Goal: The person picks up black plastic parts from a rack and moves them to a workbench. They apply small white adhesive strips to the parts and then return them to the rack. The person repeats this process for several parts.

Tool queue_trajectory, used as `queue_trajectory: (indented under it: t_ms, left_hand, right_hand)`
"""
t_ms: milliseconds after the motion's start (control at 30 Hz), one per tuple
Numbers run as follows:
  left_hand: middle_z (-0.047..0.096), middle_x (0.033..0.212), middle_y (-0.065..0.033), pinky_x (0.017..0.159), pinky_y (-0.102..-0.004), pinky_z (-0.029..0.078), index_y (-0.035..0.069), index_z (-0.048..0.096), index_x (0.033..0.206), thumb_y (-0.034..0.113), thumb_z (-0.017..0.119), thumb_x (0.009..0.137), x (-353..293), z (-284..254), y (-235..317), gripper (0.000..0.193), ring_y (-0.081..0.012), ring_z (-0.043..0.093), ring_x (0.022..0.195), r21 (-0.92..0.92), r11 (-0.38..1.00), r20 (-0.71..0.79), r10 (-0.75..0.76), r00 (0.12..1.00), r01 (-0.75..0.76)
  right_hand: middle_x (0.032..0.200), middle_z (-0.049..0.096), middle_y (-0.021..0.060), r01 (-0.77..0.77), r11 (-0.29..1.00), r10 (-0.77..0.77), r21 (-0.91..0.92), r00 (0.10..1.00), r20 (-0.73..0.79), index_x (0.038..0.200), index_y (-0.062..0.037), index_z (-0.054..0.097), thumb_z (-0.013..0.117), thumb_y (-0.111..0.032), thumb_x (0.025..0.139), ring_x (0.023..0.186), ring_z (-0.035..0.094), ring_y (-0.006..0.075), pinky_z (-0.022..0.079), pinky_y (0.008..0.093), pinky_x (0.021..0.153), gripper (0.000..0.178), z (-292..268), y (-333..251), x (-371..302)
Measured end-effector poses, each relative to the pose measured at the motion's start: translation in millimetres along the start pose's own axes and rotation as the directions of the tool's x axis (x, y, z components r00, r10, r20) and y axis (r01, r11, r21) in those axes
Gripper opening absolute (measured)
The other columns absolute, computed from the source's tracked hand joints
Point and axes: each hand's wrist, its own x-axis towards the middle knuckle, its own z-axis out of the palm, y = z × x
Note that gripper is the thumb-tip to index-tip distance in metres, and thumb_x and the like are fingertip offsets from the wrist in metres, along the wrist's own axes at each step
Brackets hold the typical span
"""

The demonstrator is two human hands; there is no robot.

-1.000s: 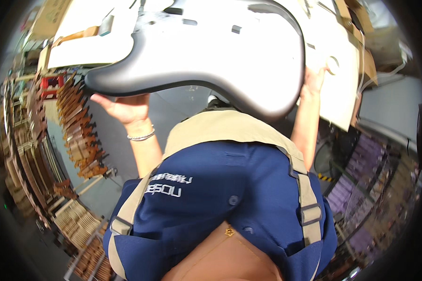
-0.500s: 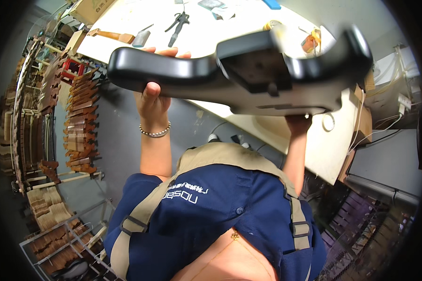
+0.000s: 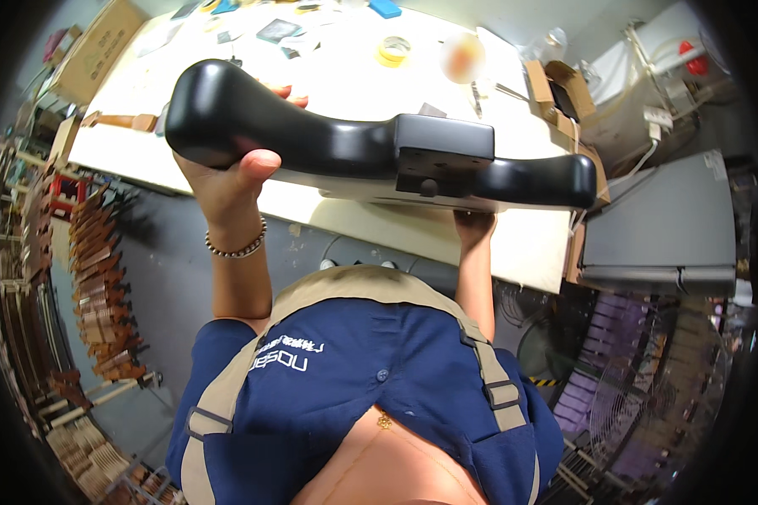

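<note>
A glossy black electric guitar body (image 3: 328, 139) is held up edge-on in front of me, above the workbench's near edge. Its left end is gripped by my left hand (image 3: 227, 189), thumb on the near side and fingertips showing behind. Under the right part, my right hand (image 3: 477, 223) supports the body; most of its fingers are hidden behind it. The squared block in the middle of the near edge is the neck joint, with a dark recess below. A beaded bracelet (image 3: 236, 240) circles my left wrist.
The pale workbench (image 3: 514, 252) carries a yellow tape roll (image 3: 393, 50), a blue block (image 3: 385, 8) and a brown guitar neck (image 3: 120, 121). Racks of wooden necks (image 3: 101, 286) stand at the left. Cardboard boxes (image 3: 577, 88) and a grey cabinet (image 3: 665, 223) are on the right.
The guitar body has tilted: its left end is now nearer and larger, its right end farther and smaller. Both hands kept hold. My view has shifted, showing more of the bench's right side.
</note>
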Motion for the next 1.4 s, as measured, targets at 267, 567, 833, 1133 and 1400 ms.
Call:
queue_trajectory:
  t_ms: [267, 567, 833, 1133, 1400]
  left_hand:
    - [0.065, 0.093, -0.0192, 0.08, -0.0378, 0.053, -0.01, 0.054, 0.104, 0.011, 0.085, 0.058, 13, 36, -6, 0.059, -0.0275, 0.065, 0.085, 0.068, 0.997, 0.088, 0.029, 0.996, -0.035]
    - [0.061, 0.093, -0.0229, 0.079, -0.0432, 0.054, -0.012, 0.046, 0.113, 0.026, 0.081, 0.064, 9, 26, -14, 0.071, -0.0315, 0.065, 0.084, 0.137, 0.989, -0.013, 0.056, 0.998, -0.054]
    - [0.057, 0.095, -0.0158, 0.084, -0.0445, 0.05, -0.002, 0.043, 0.117, 0.052, 0.068, 0.071, 2, -40, -14, 0.075, -0.0257, 0.06, 0.086, 0.183, 0.983, -0.374, 0.101, 0.922, -0.034]
    - [0.056, 0.096, -0.0171, 0.073, -0.0397, 0.058, -0.006, 0.04, 0.12, 0.057, 0.07, 0.069, -9, -26, -9, 0.086, -0.0255, 0.062, 0.082, 0.367, 0.926, -0.319, 0.208, 0.925, -0.082]
    - [0.06, 0.098, -0.0173, 0.077, -0.0363, 0.056, -0.009, 0.047, 0.115, 0.042, 0.074, 0.073, 0, 26, -21, 0.071, -0.0233, 0.062, 0.089, 0.409, 0.878, 0.016, 0.267, 0.963, -0.25]
  right_hand:
    - [0.126, 0.049, 0.0208, 0.829, 0.539, -0.666, -0.149, 0.528, 0.527, 0.124, 0.0038, 0.045, 0.02, -0.057, 0.093, 0.119, 0.046, 0.0291, 0.031, 0.0386, 0.104, 0.073, 122, -120, -108]
    - [0.069, 0.059, 0.0043, 0.958, -0.124, -0.471, -0.259, 0.173, 0.865, 0.084, -0.0004, 0.067, 0.05, -0.016, 0.089, 0.062, 0.049, 0.0103, 0.039, 0.0236, 0.058, 0.023, 191, -126, -170]
    - [0.08, 0.058, 0.0053, 0.927, 0.28, -0.513, -0.249, 0.364, 0.777, 0.096, 0.0049, 0.061, 0.029, -0.041, 0.095, 0.07, 0.05, 0.0096, 0.037, 0.0196, 0.066, 0.056, 207, -59, -186]
    - [0.077, 0.056, 0.0059, 0.885, 0.437, -0.637, -0.162, 0.431, 0.639, 0.087, 0.0055, 0.056, 0.02, -0.042, 0.097, 0.071, 0.049, 0.0114, 0.038, 0.0203, 0.067, 0.06, 192, -59, -153]
    - [0.072, 0.062, 0.0208, 0.754, 0.656, -0.678, -0.048, 0.615, 0.403, 0.091, 0.0038, 0.056, 0.018, -0.045, 0.095, 0.066, 0.061, 0.0328, 0.053, 0.0431, 0.065, 0.062, 153, -99, -123]
